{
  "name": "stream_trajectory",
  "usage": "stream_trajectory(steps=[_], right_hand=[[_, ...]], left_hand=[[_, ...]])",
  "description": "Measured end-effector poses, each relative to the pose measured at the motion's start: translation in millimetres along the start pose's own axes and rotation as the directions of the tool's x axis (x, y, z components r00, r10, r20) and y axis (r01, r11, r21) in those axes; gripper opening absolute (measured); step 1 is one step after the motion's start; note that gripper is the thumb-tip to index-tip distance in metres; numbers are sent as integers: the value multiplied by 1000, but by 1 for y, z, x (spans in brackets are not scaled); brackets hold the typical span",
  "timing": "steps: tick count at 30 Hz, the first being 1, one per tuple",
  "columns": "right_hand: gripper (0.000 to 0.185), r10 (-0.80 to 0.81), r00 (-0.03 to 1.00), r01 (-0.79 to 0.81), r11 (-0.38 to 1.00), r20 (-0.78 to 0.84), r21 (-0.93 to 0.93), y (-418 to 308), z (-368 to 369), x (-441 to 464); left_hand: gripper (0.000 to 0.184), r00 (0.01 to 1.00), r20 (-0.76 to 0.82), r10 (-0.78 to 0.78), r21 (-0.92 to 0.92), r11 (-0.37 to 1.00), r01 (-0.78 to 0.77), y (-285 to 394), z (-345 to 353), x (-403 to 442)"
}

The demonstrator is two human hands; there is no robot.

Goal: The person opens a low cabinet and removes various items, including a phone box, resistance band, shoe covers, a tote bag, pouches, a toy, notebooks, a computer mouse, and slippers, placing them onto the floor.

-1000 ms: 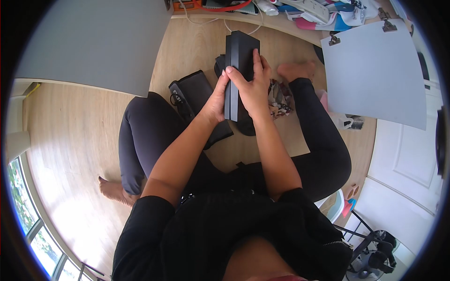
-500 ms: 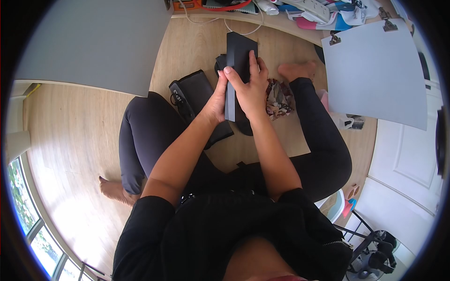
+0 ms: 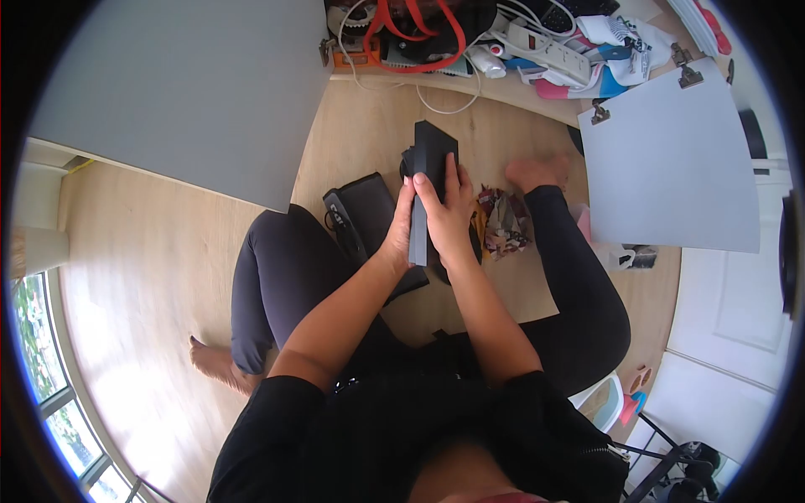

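A flat black box stands on its edge between my two hands, above the floor. My left hand presses its palm and fingers along the left side, near the grey-looking spine. My right hand wraps the right face, thumb over the top edge and fingers stretched along the side. Just left of the box lies a black zip case with white lettering and a dark cord. To the right sits a crumpled patterned bundle. Another dark item beneath the box is mostly hidden.
A large grey panel juts in at upper left. A shelf ahead holds a power strip, a red strap and white cables. On the right hangs a white sheet with clips. My legs bend around the wooden floor.
The view has tilted upward, so more of the shelf shows. The box stays between both hands and has turned slightly, showing its edge more.
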State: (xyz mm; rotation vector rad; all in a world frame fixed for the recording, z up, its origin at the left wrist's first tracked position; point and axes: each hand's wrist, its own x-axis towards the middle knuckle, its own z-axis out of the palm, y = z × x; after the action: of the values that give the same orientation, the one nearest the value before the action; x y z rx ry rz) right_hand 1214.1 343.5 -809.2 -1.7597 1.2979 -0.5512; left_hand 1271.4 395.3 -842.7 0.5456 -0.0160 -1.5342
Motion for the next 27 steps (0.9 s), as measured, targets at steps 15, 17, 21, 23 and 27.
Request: stream_trajectory(steps=[15,17,21,23,27], right_hand=[[67,-63,997,57,989,43,139,12,8,4],[63,-69,994,46,969,84,244,16,0,13],[65,63,980,-124,935,189,332,29,-14,21],[64,124,950,-224,909,286,351,47,-15,22],[56,53,979,-117,939,199,325,48,-6,22]], left_hand=[[83,994,70,78,-46,996,-75,5,0,-4],[66,991,-101,84,25,996,-82,15,7,-7],[42,984,-170,47,62,997,-37,49,4,2],[40,958,-279,70,429,901,59,68,6,-2],[41,923,-297,245,722,690,50,61,-16,-3]])
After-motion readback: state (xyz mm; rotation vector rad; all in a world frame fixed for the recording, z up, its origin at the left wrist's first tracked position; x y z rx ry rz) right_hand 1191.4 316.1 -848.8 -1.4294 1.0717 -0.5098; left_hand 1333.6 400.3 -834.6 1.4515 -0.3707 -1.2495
